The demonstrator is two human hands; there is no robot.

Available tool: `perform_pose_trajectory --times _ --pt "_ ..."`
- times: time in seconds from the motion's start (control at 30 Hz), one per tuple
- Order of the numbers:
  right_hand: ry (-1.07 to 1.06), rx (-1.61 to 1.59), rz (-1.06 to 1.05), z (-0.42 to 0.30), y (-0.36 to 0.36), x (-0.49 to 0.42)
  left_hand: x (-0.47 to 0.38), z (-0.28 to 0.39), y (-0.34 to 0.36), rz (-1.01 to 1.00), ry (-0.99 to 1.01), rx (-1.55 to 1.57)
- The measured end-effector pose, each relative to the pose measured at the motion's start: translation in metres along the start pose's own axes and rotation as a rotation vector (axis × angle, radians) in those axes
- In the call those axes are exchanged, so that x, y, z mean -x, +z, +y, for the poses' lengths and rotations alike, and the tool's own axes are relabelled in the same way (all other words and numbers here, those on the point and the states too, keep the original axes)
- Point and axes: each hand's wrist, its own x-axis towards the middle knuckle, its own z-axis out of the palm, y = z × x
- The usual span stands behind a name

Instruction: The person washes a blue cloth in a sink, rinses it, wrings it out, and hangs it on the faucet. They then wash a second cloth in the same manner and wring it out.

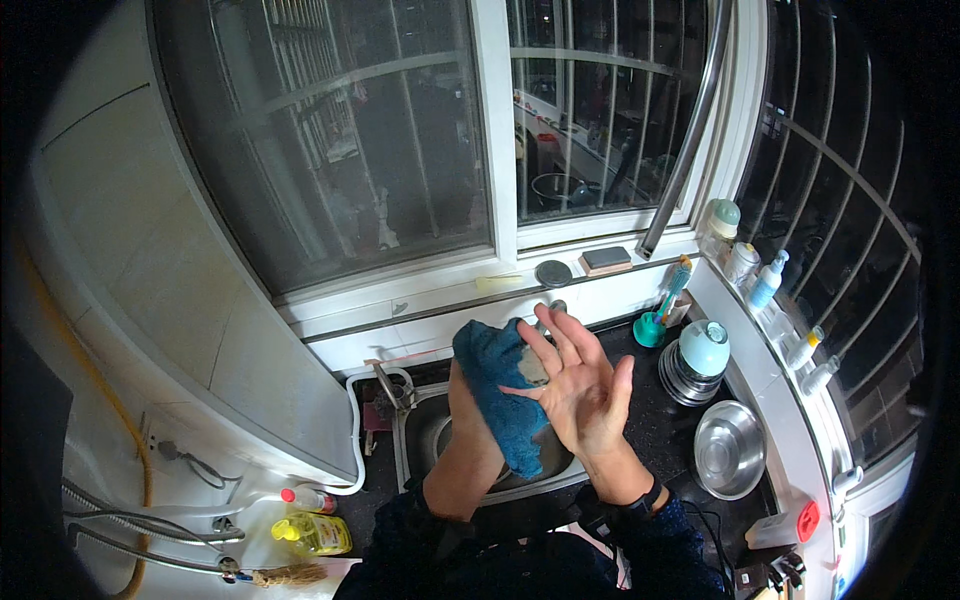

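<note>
Over the steel sink (433, 442), a blue-green cloth (510, 427) drapes across my left hand (491, 352), covering most of it. The fingers beneath are hidden, so their grip does not show. My right hand (581, 382) is raised beside the cloth with its palm up and fingers spread. Its little finger lies against the cloth's right side. A pale patch shows on the cloth behind these fingers. The faucet (557, 306) is partly hidden behind my right fingertips.
Stacked bowls (703, 349) and a steel basin (729, 450) stand on the right of the black counter. A green brush holder (649, 330) is near the back wall. Yellow liquid soap (319, 534) stands at lower left. Bottles line the right sill, with a sharpening stone (606, 259) behind.
</note>
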Motion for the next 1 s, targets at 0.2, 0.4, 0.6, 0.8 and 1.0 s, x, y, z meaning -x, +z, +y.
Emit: perform_pose_trajectory --times 0.2,0.4,0.6,0.8,1.0 --pt "0.104 -0.072 -0.070 -0.008 -0.005 -0.004 0.002 0.001 0.006 -0.035 -0.046 -0.143" --pt "0.204 -0.059 -0.105 -0.001 -0.019 -0.008 0.002 -0.010 0.006 0.094 -0.021 -0.163" --pt "0.265 -0.325 -0.084 -0.005 -0.018 0.001 0.001 0.003 0.004 0.023 -0.019 -0.227" --pt "0.037 -0.130 0.005 -0.011 -0.015 -0.007 0.004 -0.001 0.005 0.011 0.086 -0.182" --pt "-0.040 0.029 0.030 -0.001 -0.006 -0.020 0.002 -0.036 -0.002 0.237 0.038 -0.303"
